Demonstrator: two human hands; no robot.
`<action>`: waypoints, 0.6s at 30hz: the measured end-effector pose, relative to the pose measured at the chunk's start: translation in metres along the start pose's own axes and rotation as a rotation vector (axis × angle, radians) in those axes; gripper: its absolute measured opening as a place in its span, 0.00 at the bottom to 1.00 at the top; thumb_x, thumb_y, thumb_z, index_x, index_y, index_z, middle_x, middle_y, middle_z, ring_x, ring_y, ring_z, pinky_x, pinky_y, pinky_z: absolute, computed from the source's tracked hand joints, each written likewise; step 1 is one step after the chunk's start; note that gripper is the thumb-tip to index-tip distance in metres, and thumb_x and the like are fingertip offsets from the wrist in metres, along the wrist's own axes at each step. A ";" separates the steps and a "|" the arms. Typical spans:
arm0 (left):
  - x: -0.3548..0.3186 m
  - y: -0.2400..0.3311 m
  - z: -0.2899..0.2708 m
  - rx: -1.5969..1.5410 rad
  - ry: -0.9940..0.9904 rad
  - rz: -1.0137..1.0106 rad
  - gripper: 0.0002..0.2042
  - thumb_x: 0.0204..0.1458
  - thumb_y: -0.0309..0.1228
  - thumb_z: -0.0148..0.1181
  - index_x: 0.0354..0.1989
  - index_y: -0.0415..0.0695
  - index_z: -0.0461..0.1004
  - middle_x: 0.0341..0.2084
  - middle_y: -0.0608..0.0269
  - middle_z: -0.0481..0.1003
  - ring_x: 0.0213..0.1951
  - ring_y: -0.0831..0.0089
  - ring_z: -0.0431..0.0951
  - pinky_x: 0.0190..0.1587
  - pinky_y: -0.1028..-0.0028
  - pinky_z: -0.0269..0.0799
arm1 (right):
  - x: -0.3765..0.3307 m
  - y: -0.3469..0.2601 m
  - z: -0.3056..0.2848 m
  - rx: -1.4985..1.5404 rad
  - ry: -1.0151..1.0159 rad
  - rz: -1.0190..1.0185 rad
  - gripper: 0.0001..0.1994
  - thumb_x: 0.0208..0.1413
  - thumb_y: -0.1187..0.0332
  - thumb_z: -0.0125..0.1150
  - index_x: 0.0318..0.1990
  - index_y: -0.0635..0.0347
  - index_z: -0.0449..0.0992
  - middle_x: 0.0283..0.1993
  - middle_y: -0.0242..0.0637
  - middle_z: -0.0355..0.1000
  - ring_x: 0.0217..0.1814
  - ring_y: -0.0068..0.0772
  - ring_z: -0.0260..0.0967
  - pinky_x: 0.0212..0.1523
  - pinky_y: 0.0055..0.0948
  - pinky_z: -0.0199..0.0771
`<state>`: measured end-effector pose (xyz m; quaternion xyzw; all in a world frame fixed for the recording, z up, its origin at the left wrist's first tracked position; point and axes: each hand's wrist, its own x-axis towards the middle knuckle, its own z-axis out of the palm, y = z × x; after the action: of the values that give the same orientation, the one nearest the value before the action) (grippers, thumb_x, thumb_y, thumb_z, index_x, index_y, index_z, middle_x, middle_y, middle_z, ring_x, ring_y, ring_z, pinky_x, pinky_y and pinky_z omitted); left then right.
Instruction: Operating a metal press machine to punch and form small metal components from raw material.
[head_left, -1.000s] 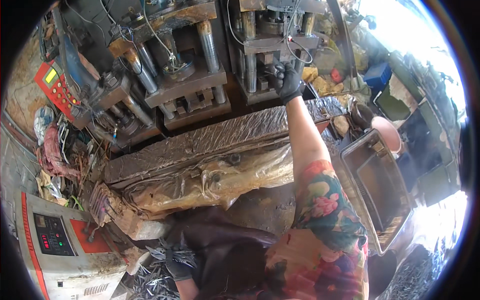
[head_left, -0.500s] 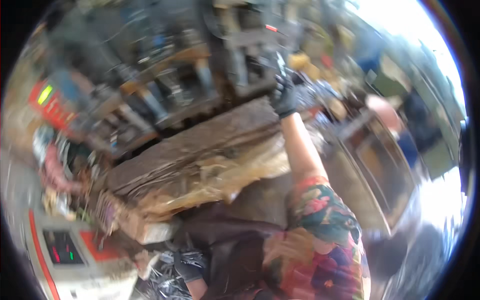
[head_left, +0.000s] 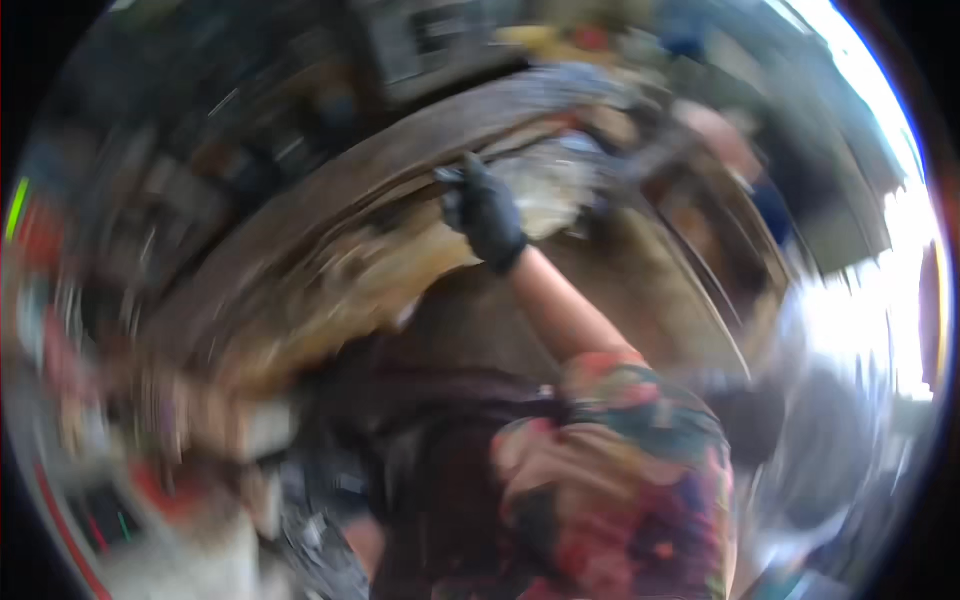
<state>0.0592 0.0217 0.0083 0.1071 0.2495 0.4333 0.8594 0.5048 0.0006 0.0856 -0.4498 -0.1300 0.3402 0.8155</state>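
My right hand (head_left: 485,215), in a dark glove, is over the worn brown bench edge (head_left: 400,165). Its fingers look curled around a small greyish thing, too smeared to name. Below the hand, crumpled yellowish plastic sheeting (head_left: 370,270) runs along the bench front. My left hand (head_left: 345,487), also dark-gloved, is low at the left beside a heap of shiny metal pieces (head_left: 325,550). Blur hides its fingers, so whether it holds any piece does not show.
At the lower left stands a pale machine (head_left: 200,550) with a dark display and red trim. A wooden tray-like frame (head_left: 720,230) lies to the right, near a pink round thing (head_left: 715,135). Blurred machinery (head_left: 290,110) fills the back.
My right hand has come back from the machinery at the far side, nearer to me and to the left. The whole view has shifted; my left hand stays low by the metal pieces.
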 end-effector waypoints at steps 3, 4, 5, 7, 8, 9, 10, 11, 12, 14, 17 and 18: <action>0.028 -0.021 0.009 -0.123 -0.052 0.011 0.19 0.53 0.26 0.52 0.55 0.47 0.63 0.43 0.59 0.72 0.42 0.65 0.75 0.47 0.55 0.72 | -0.058 0.037 0.042 -0.367 -0.333 0.181 0.20 0.64 0.51 0.47 0.37 0.59 0.77 0.20 0.26 0.65 0.19 0.17 0.59 0.21 0.20 0.59; 0.028 -0.021 0.013 -0.149 -0.070 0.053 0.21 0.53 0.25 0.53 0.56 0.47 0.63 0.45 0.58 0.73 0.43 0.65 0.75 0.48 0.55 0.72 | -0.066 0.053 0.047 -0.425 -0.507 0.323 0.17 0.65 0.55 0.47 0.41 0.60 0.75 0.26 0.32 0.72 0.24 0.18 0.67 0.25 0.20 0.68; 0.021 -0.017 0.014 -0.158 -0.072 0.112 0.22 0.52 0.25 0.53 0.58 0.46 0.62 0.46 0.57 0.73 0.43 0.64 0.75 0.48 0.54 0.72 | -0.080 0.075 0.067 -0.421 -0.618 0.388 0.17 0.65 0.55 0.47 0.41 0.60 0.75 0.26 0.32 0.72 0.24 0.18 0.67 0.25 0.20 0.68; 0.002 -0.004 0.011 -0.159 -0.056 0.234 0.25 0.51 0.24 0.54 0.60 0.46 0.60 0.48 0.55 0.72 0.46 0.62 0.75 0.50 0.53 0.72 | -0.111 0.107 0.097 -0.521 -0.686 0.567 0.15 0.63 0.58 0.51 0.44 0.63 0.74 0.34 0.35 0.75 0.29 0.24 0.72 0.31 0.23 0.73; -0.010 0.002 0.009 -0.154 -0.036 0.294 0.26 0.50 0.23 0.54 0.61 0.45 0.59 0.50 0.53 0.71 0.47 0.60 0.74 0.51 0.53 0.71 | -0.126 0.122 0.105 -0.524 -0.748 0.589 0.15 0.63 0.58 0.51 0.44 0.63 0.74 0.34 0.35 0.75 0.29 0.24 0.72 0.31 0.23 0.73; -0.016 -0.001 0.009 -0.134 -0.035 0.321 0.29 0.49 0.22 0.56 0.62 0.44 0.56 0.52 0.51 0.70 0.50 0.57 0.74 0.54 0.52 0.71 | -0.139 0.136 0.102 -0.585 -1.045 0.394 0.15 0.61 0.59 0.53 0.46 0.62 0.74 0.38 0.37 0.75 0.34 0.29 0.73 0.37 0.26 0.73; -0.020 0.000 0.003 -0.091 -0.016 0.342 0.29 0.48 0.24 0.59 0.60 0.41 0.58 0.52 0.48 0.69 0.53 0.52 0.72 0.54 0.52 0.71 | -0.152 0.139 0.108 -0.612 -1.198 0.294 0.16 0.60 0.59 0.55 0.47 0.62 0.73 0.40 0.38 0.76 0.36 0.32 0.74 0.39 0.28 0.73; -0.022 0.001 -0.002 -0.099 -0.011 0.361 0.29 0.48 0.24 0.59 0.60 0.41 0.58 0.52 0.48 0.69 0.53 0.52 0.72 0.54 0.52 0.71 | -0.167 0.142 0.116 -0.624 -1.337 0.177 0.16 0.59 0.59 0.56 0.48 0.61 0.73 0.41 0.39 0.76 0.38 0.35 0.75 0.42 0.29 0.74; -0.023 0.002 -0.006 -0.068 -0.015 0.394 0.27 0.49 0.24 0.57 0.59 0.41 0.59 0.51 0.49 0.70 0.51 0.55 0.73 0.54 0.54 0.71 | -0.182 0.133 0.135 -0.757 -1.371 0.102 0.17 0.57 0.59 0.58 0.48 0.60 0.73 0.41 0.41 0.76 0.42 0.39 0.75 0.46 0.31 0.72; -0.020 0.002 -0.002 -0.020 -0.051 0.422 0.25 0.50 0.25 0.59 0.58 0.40 0.60 0.49 0.52 0.71 0.49 0.58 0.75 0.53 0.57 0.72 | -0.189 0.133 0.140 -0.901 -1.390 0.014 0.17 0.56 0.59 0.59 0.48 0.60 0.74 0.41 0.43 0.76 0.46 0.43 0.74 0.50 0.33 0.70; -0.020 0.004 0.000 -0.013 -0.093 0.446 0.27 0.49 0.27 0.61 0.59 0.41 0.60 0.49 0.53 0.72 0.49 0.59 0.75 0.53 0.59 0.72 | -0.186 0.154 0.129 -1.407 -1.428 -0.126 0.15 0.55 0.57 0.60 0.43 0.59 0.76 0.36 0.43 0.76 0.42 0.47 0.75 0.45 0.38 0.72; -0.018 0.004 0.004 -0.030 -0.069 0.454 0.28 0.48 0.27 0.62 0.59 0.42 0.60 0.48 0.55 0.72 0.47 0.60 0.76 0.52 0.61 0.73 | -0.183 0.155 0.131 -1.295 -1.419 -0.316 0.14 0.56 0.57 0.58 0.40 0.59 0.77 0.33 0.42 0.76 0.37 0.43 0.75 0.40 0.37 0.72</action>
<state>0.0489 0.0097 0.0193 0.1625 0.1833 0.6153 0.7493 0.2347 0.0185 0.0495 -0.4789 -0.8120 0.2817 0.1788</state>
